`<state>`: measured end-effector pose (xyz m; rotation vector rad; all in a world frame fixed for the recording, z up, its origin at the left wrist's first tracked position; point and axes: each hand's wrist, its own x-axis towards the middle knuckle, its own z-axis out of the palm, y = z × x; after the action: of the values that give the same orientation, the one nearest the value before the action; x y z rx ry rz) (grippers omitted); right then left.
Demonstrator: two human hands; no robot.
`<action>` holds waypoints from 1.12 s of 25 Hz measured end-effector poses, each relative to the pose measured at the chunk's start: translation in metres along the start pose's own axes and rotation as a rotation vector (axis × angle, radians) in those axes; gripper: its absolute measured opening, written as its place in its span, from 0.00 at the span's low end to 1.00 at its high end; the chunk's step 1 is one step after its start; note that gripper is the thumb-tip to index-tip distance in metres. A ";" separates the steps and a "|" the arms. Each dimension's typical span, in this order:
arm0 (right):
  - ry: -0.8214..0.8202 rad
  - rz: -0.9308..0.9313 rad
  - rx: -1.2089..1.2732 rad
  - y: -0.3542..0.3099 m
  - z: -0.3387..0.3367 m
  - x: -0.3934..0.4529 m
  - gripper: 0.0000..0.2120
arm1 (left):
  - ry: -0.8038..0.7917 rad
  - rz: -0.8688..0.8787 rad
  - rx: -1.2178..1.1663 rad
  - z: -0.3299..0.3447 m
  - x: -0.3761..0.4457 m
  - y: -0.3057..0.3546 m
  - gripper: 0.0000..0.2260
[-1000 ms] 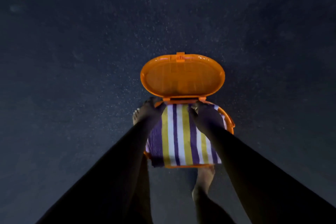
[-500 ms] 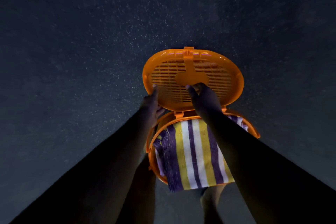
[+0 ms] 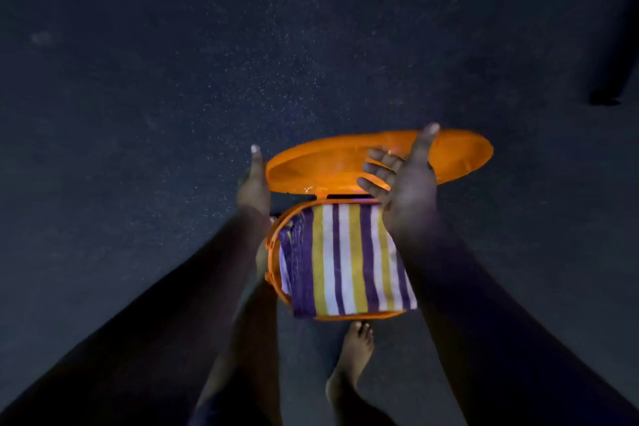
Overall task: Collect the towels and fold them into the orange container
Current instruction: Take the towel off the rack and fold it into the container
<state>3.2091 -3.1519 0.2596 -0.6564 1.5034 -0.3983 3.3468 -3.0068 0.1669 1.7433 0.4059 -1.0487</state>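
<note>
Hinged lid [image 3: 345,162] stands just beyond the striped towel [image 3: 345,259]; right hand [image 3: 408,187] nearer, fingers spread, left hand [image 3: 254,190] straight-fingered at its edge.

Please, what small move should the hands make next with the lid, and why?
Probably bring the lid down onto the orange container. The striped towel already lies folded inside, and the left hand and right hand are at the half-raised lid.
</note>
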 end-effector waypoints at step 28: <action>0.127 0.504 0.030 0.378 -0.188 0.010 0.15 | -0.174 1.049 1.669 0.016 -0.024 -0.338 0.37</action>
<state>2.9668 -2.8961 0.0271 -0.2138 1.7156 -0.0748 3.0942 -2.8723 -0.0143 2.5503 -1.8275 -0.5925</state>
